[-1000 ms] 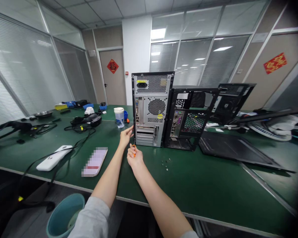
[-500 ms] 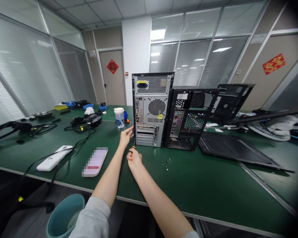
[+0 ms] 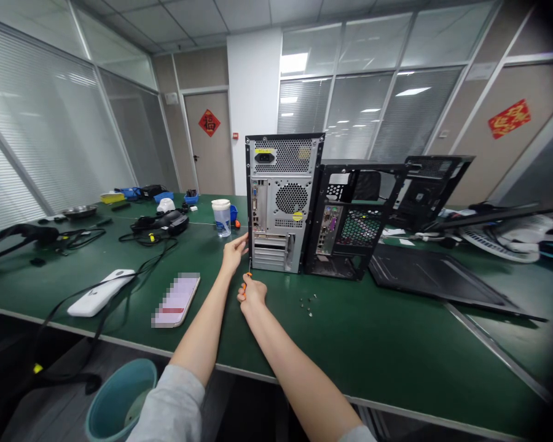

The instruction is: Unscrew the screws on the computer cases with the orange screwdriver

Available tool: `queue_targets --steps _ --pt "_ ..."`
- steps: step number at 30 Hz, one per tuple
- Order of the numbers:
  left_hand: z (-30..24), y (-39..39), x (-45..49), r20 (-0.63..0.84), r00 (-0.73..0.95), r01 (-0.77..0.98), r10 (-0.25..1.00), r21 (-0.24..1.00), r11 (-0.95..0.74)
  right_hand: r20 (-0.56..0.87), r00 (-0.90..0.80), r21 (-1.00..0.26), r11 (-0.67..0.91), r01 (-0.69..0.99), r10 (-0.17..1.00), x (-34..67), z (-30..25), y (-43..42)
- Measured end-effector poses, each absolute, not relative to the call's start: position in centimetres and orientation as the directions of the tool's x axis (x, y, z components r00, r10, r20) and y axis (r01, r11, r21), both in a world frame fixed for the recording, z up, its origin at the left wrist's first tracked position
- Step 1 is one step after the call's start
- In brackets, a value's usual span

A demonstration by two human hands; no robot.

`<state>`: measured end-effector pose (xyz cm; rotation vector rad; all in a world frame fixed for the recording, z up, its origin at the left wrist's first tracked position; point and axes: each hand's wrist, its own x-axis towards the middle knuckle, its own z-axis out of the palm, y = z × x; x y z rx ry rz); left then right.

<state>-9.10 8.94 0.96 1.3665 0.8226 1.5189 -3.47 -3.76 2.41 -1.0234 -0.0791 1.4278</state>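
A computer tower [image 3: 283, 202] stands upright with its metal back towards me. My left hand [image 3: 233, 254] rests at the tower's lower left edge, fingers stretched out along its side and holding nothing. Just below it, my right hand [image 3: 254, 291] is wrapped around an orange-handled screwdriver [image 3: 247, 278]. The screwdriver points up at the tower's bottom left corner; whether its tip sits in a screw, I cannot tell. Several small loose screws [image 3: 310, 301] lie on the green table to the right of my right hand.
Right of the tower stands an opened black case [image 3: 341, 245], with a flat black panel [image 3: 433, 279] beyond. A plastic cup [image 3: 222, 218] stands behind my left hand. Towards the left lie a phone [image 3: 177, 301], a white device [image 3: 101, 293] and black cables. A teal bin [image 3: 120, 399] is below the table edge.
My right hand has turned a little on the screwdriver handle and shifted slightly to the right. The left hand and the tower stay in place.
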Motion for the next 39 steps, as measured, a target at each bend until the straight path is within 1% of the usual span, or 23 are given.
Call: queue_targets --steps 12,21,39 --pt "1.07 8.71 -9.02 0.389 0.024 -0.196 0.921 0.905 -0.377 -0.483 0.176 -0.561 -0.148 -0.815 0.858 -3.38 2.70 -3.64" --pt "1.20 8.51 -8.97 0.384 0.019 -0.187 0.923 0.908 -0.374 -0.460 0.156 -0.543 -0.137 -0.828 0.874 -3.38 2.57 -3.74" --pt "1.30 8.45 -8.92 0.377 0.011 -0.193 0.926 0.910 -0.368 -0.462 0.087 -0.500 -0.178 -0.847 0.883 -3.16 2.44 -3.63"
